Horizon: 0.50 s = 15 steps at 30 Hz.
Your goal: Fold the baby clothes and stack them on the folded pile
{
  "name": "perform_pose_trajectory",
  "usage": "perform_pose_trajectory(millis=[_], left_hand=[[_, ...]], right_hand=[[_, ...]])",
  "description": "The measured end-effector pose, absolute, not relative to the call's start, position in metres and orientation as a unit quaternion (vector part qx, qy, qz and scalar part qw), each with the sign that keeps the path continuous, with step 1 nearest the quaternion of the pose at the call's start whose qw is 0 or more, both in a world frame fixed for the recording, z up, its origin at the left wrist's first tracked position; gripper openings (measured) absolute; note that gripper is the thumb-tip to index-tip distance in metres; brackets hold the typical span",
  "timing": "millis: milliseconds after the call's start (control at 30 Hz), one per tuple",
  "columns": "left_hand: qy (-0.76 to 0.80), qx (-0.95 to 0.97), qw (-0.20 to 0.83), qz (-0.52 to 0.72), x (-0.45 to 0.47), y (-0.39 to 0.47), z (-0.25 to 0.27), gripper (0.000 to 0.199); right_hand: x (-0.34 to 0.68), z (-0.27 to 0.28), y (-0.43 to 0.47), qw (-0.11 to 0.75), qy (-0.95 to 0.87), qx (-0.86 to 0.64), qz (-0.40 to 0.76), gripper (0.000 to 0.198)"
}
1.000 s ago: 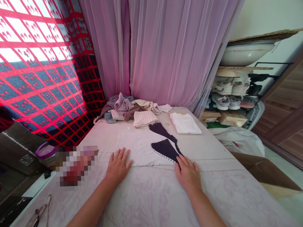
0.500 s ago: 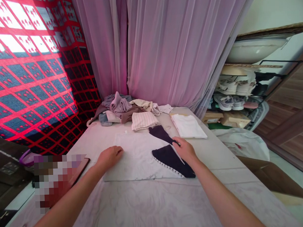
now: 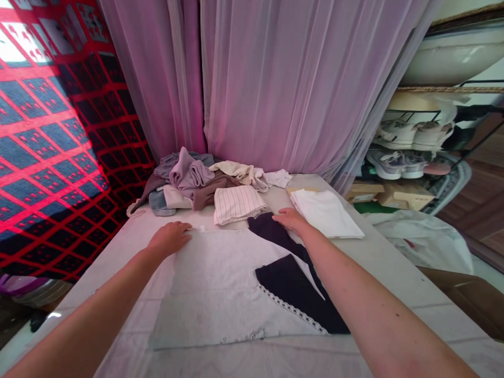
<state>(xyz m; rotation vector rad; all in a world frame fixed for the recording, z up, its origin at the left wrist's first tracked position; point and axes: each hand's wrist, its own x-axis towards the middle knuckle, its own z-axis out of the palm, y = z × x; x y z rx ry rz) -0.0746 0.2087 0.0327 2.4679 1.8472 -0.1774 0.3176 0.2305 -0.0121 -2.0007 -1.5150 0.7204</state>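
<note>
A: How is the thin white cloth garment with near-black panels placed?

B: It is spread flat on the pale, cloth-covered surface, its dark part towards the right. A folded pink-striped cloth is set just past its far edge, with a folded white cloth farther to the right.

A: And the hands?

B: The bare left hand is placed at the far left corner, its fingers close together and slightly bent. The bare right hand is laid at the far dark panel, fingers bent low over the edge. Whether cloth is pinched by either cannot be told.

A: What handling should be expected?

B: Lightness and softness are to be expected; no stiffness is suggested, so any unsupported part would probably be left to droop. Little slipperiness is suggested, but creases could easily be made.

A: Where is it best held?

B: By two well-separated places on one edge, so that the width is kept taut. The pale patterned trim beside the dark panel is better left unpulled, since stitching might be strained there.
</note>
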Motion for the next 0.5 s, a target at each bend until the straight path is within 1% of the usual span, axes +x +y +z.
perform_pose_trajectory(millis=[133,167,333,400,500], left_hand=[[0.579,0.811,0.025,-0.075,-0.072,0.216,0.037,0.033],[0.578,0.812,0.022,-0.076,-0.071,0.216,0.039,0.031],[0.590,0.806,0.038,-0.044,-0.072,0.207,0.046,0.024],[0.601,0.798,0.043,-0.026,-0.074,0.200,0.047,0.024],[0.596,0.802,0.037,0.009,-0.079,0.186,0.048,0.025]], right_hand=[[0.308,-0.005,0.235,0.246,-0.533,-0.730,0.350,0.014],[0.306,-0.002,0.234,0.249,-0.528,-0.723,0.368,0.013],[0.300,0.026,0.214,0.304,-0.511,-0.672,0.440,0.008],[0.299,0.038,0.199,0.327,-0.511,-0.649,0.459,0.014],[0.299,0.051,0.174,0.365,-0.525,-0.599,0.482,0.035]])
